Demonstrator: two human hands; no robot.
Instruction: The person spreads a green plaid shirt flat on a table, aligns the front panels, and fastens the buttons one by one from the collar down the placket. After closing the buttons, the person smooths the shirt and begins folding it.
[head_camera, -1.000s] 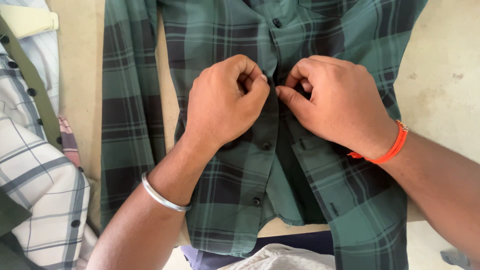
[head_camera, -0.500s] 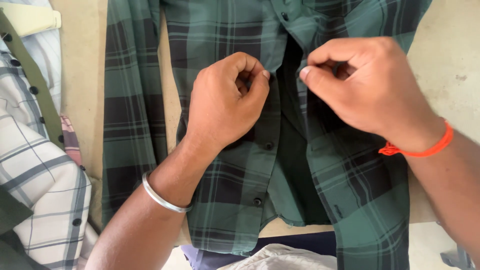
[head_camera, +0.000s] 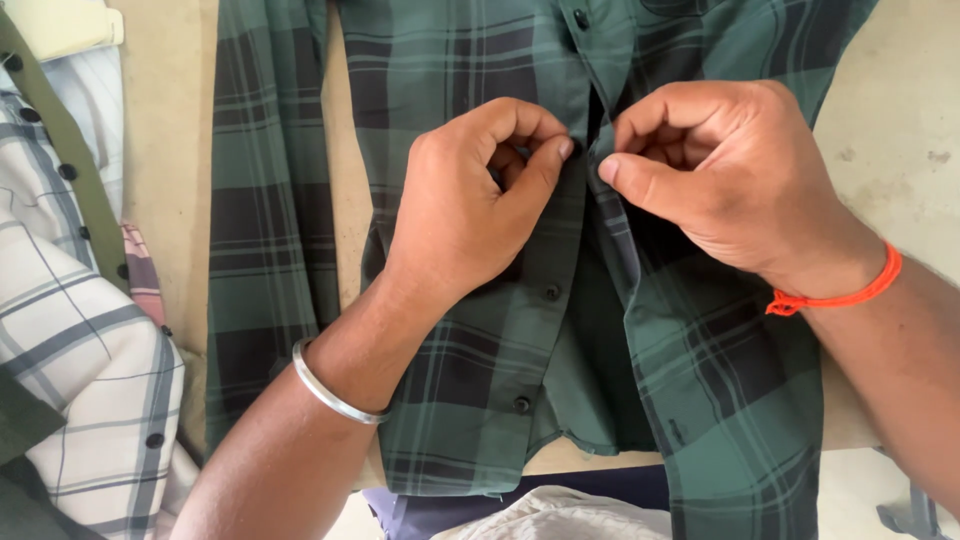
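Green plaid shirt (head_camera: 470, 400) spread flat on the pale counter (head_camera: 890, 130), front up, collar end away from the camera, one sleeve (head_camera: 265, 250) lying alongside. Left hand (head_camera: 470, 215) curled closed, thumb and forefinger pinching the button edge of the shirt front at mid-chest. Right hand (head_camera: 720, 180) likewise closed, pinching the facing edge just beside it, thumbs nearly touching. Button between the fingertips probably hidden; cannot tell whether fastened. Below the hands, front edges apart, two dark buttons (head_camera: 551, 292) showing on the near side. Silver bangle (head_camera: 330, 390) on the left wrist, orange thread band (head_camera: 850, 290) on the right. White checked shirt (head_camera: 80, 380) at the left edge of the counter, olive strip with dark buttons (head_camera: 70, 180) across it. Grey cloth (head_camera: 550, 515) at the bottom edge.
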